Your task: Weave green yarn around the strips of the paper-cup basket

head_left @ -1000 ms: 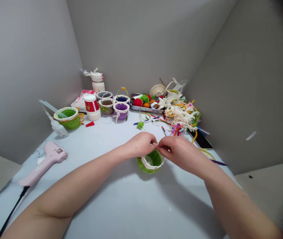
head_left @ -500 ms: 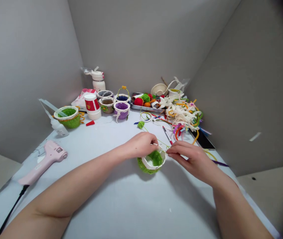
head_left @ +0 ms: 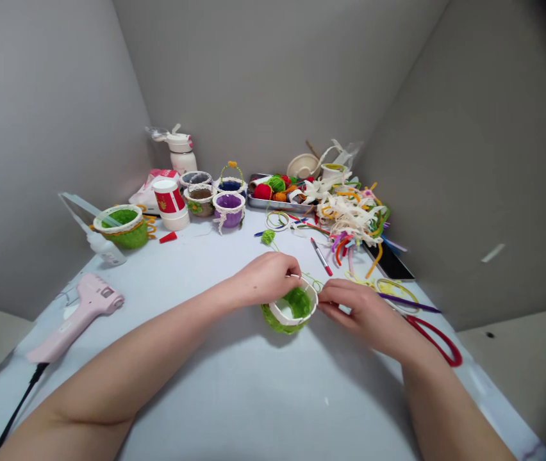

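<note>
The basket [head_left: 283,324] stands on the table [head_left: 234,384] in front of the person, between the two hands, and looks partly made. Its wall is covered in green, and that part appears done. The white rim is plain and notched; it carries no braid and no handle, whereas the purple basket [head_left: 229,218] has braid around its rim and the blue basket [head_left: 231,186] behind it has a handle too. Measured against those, this one seems to lack its trim. The left hand [head_left: 273,276] is curled narrow on the far left of the rim, holding the basket steady. The right hand [head_left: 357,312] is narrowed to a pinch at the right side of the rim, seemingly on a thin green strand [head_left: 313,281] that lies in loose loops beyond the basket; the fingertips are too small to be sure. Whether the strand is fixed to the basket cannot be told. Farther back sits a small ball [head_left: 268,237] of green yarn. The scissors [head_left: 455,356] lie partly behind the right forearm, and the glue gun [head_left: 93,296] rests well apart on the left, neither in hand.
</note>
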